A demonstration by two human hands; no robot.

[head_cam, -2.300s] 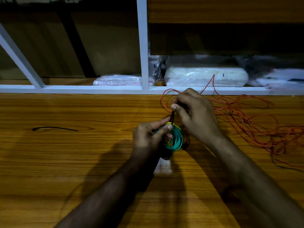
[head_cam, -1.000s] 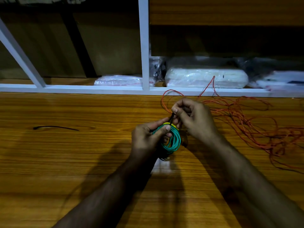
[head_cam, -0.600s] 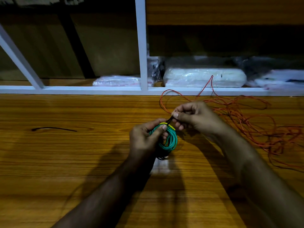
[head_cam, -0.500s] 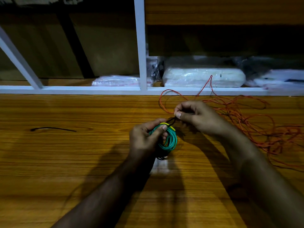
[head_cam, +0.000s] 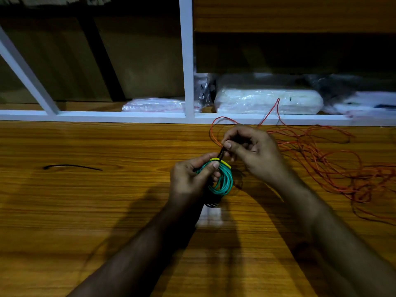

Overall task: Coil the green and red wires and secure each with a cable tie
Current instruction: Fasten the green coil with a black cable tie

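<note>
Head view: cable tie being drawn tight on the green coil, red wire not yet coiled.

The left hand [head_cam: 190, 181] grips the green wire coil [head_cam: 222, 181] just above the table [head_cam: 85, 211]. The right hand [head_cam: 250, 151], beyond and right of the coil, pinches the black cable tie [head_cam: 221, 154], whose long axis runs from the coil's top up and away toward those fingers. The red wire [head_cam: 321, 159] sprawls loose at right, nearer the right hand.

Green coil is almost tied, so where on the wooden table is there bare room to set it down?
Bare wood lies between the loose black cable tie and the left hand, and along the near edge of the wooden table. Right of the right hand, the tangled red wire crowds it.
</note>
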